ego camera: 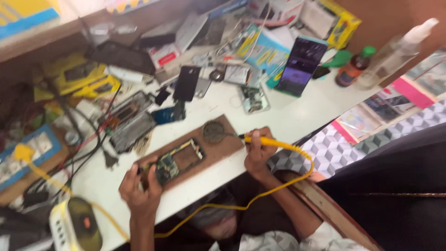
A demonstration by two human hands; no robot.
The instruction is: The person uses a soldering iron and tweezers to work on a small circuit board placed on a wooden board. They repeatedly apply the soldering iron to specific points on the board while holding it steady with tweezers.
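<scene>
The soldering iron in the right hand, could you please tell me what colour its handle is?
Yellow, with a matching yellow cord; the soldering iron shows best in the head view.

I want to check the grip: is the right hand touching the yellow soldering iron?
Touching. The head view shows the right hand wrapped around the yellow soldering iron, its fingers closed over the handle with no gap.

Bare forearms; a pale patterned short sleeve (278, 241).

The whole view is motion-blurred. The left hand (139, 188) covers one end of the opened phone (179, 160). The soldering iron (267, 141) tip is too small to place. The table (297, 111) clutter blurs together.
</scene>
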